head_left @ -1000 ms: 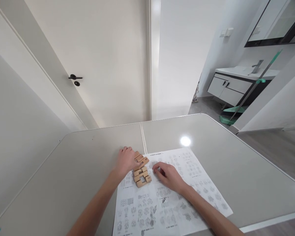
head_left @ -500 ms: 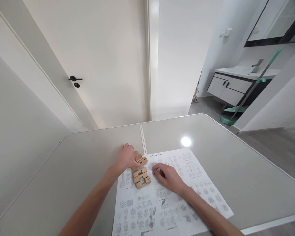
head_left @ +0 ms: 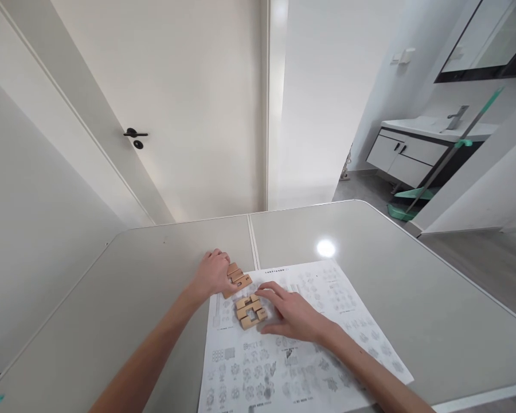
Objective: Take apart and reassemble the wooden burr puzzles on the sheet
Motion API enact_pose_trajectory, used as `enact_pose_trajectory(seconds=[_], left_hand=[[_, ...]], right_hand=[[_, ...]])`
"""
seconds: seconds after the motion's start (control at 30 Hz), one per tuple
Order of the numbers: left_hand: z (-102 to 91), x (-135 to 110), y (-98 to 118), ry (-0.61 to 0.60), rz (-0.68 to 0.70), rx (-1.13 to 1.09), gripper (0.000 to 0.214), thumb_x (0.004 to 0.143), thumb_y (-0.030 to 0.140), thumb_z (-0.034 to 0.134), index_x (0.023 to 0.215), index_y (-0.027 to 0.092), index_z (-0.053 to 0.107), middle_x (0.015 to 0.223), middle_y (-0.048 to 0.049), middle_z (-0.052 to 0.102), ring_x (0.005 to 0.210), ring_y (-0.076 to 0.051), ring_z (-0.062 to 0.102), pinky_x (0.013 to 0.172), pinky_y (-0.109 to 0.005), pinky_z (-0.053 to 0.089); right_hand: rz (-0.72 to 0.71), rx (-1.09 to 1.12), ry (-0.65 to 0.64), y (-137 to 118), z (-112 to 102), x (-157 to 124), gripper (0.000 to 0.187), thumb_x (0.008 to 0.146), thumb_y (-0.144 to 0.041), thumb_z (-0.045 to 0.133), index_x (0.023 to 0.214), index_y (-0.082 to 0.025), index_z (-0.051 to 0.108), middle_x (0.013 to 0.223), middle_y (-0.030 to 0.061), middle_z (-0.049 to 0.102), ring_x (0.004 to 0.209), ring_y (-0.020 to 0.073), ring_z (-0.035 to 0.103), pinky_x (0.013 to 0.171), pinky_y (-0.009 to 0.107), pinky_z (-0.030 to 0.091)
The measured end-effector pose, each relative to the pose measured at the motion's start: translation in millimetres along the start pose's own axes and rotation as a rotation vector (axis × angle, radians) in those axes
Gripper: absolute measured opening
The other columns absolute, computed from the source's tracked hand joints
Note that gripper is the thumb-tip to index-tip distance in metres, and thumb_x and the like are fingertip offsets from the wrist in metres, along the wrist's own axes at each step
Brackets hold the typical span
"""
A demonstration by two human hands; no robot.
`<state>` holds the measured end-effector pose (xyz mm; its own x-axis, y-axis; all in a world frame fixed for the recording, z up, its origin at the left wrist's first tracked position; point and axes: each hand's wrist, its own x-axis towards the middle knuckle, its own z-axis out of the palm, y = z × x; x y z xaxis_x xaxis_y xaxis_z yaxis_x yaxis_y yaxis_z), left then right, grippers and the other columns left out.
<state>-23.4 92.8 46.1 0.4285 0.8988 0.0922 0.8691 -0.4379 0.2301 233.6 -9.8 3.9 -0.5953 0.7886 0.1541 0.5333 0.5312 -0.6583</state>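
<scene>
My left hand [head_left: 214, 274] is curled over the far-left side of a group of notched wooden puzzle pieces [head_left: 241, 281], hiding part of them. This group lies at the upper-left corner of a printed sheet [head_left: 301, 367]. Just nearer to me, a second cluster of notched wooden pieces [head_left: 250, 311] rests on the paper, with a gap in its middle. To the right of that cluster is my right hand [head_left: 292, 312], thumb and fingers apart. Its fingertips reach the cluster's right edge; whether they touch it I cannot tell.
The grey table [head_left: 163, 287] has a seam down its middle and a bright light reflection [head_left: 325, 248]. A closed door [head_left: 189, 103] stands behind it. At the right are a washbasin cabinet [head_left: 406, 155] and a green dustpan [head_left: 402, 213].
My left hand has shifted a little left with its wooden pieces, widening the space to the nearer cluster. My right hand has moved left and spread its thumb from its fingers.
</scene>
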Motion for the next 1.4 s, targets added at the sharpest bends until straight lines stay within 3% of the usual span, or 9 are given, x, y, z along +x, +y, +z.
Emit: enact_pose_trajectory(seconds=[0.23,0.57,0.7,0.83,1.07,1.2,1.23,1.3,1.4], left_hand=[[-7.1,-14,-13,-0.042,-0.071,0.119,0.044,0.055,0.056,0.078,0.054,0.025,0.047,0.079,-0.0124,0.070,0.085,-0.034,0.065,0.082,-0.043,0.048],[-23.7,-37,-53,-0.183,-0.264,0.194,0.037,0.060,0.055,0.073,0.068,0.022,0.059,0.090,-0.0072,0.072,0.073,-0.024,0.066,0.061,-0.031,0.040],[-33.5,-46,-70,-0.228,-0.345,0.186,0.038,0.061,0.057,0.071,0.072,0.022,0.062,0.091,-0.0053,0.072,0.071,-0.023,0.065,0.061,-0.030,0.038],[-39.5,-52,-78,-0.242,-0.362,0.184,0.033,0.060,0.052,0.070,0.069,0.022,0.062,0.092,-0.0048,0.072,0.073,-0.023,0.065,0.061,-0.030,0.036],[-40.6,-53,-80,-0.216,-0.364,0.117,0.033,0.057,0.053,0.072,0.068,0.022,0.065,0.094,-0.0028,0.073,0.077,-0.023,0.065,0.061,-0.030,0.035],[-47.9,-52,-71,-0.222,-0.380,0.074,0.031,0.057,0.050,0.073,0.071,0.023,0.068,0.095,-0.0024,0.074,0.081,-0.024,0.065,0.063,-0.029,0.036],[-51.8,-52,-65,-0.217,-0.371,0.053,0.031,0.058,0.050,0.073,0.071,0.023,0.068,0.096,-0.0020,0.074,0.082,-0.024,0.066,0.064,-0.029,0.037],[-61.0,-52,-44,-0.191,-0.319,-0.006,0.033,0.060,0.052,0.073,0.074,0.023,0.068,0.100,-0.0014,0.074,0.085,-0.023,0.066,0.068,-0.029,0.041],[-71.1,-51,4,-0.172,-0.153,-0.088,0.029,0.062,0.049,0.074,0.074,0.023,0.068,0.103,0.0001,0.073,0.085,-0.021,0.066,0.070,-0.028,0.043]], right_hand=[[-0.082,-0.088,-0.031,-5,7,31,0.049,0.088,-0.034,0.073,0.133,-0.028,0.054,0.130,0.0067,0.066,0.074,0.0194,0.069,0.065,0.031,0.051],[-0.073,-0.169,-0.046,-5,21,81,0.058,0.086,-0.042,0.078,0.135,-0.024,0.051,0.127,0.0087,0.067,0.092,0.0276,0.071,0.071,0.035,0.053],[-0.059,-0.120,0.037,-11,15,72,0.058,0.091,-0.044,0.072,0.140,-0.029,0.046,0.141,0.0095,0.057,0.084,0.0223,0.071,0.069,0.035,0.054],[-0.036,0.025,0.091,-18,8,50,0.045,0.098,-0.039,0.061,0.140,-0.031,0.046,0.140,0.0081,0.056,0.072,0.0163,0.068,0.067,0.035,0.055],[0.036,0.454,0.050,-44,21,24,0.032,0.095,-0.029,0.063,0.127,-0.030,0.057,0.126,0.0059,0.061,0.080,0.0162,0.065,0.066,0.031,0.053],[0.317,0.956,-0.081,-64,46,23,0.031,0.091,-0.038,0.071,0.118,-0.025,0.062,0.124,0.0087,0.063,0.085,0.0192,0.068,0.061,0.029,0.050],[0.359,1.120,-0.100,-68,51,25,0.040,0.088,-0.041,0.075,0.121,-0.024,0.060,0.124,0.0100,0.063,0.090,0.0213,0.069,0.060,0.029,0.051],[0.394,1.419,-0.098,-77,58,30,0.056,0.083,-0.044,0.082,0.129,-0.023,0.057,0.128,0.0118,0.062,0.108,0.0250,0.067,0.076,0.034,0.055],[0.272,1.763,-0.016,-87,54,40,0.060,0.084,-0.049,0.081,0.135,-0.029,0.055,0.143,0.0081,0.056,0.127,0.0246,0.059,0.103,0.040,0.049]])
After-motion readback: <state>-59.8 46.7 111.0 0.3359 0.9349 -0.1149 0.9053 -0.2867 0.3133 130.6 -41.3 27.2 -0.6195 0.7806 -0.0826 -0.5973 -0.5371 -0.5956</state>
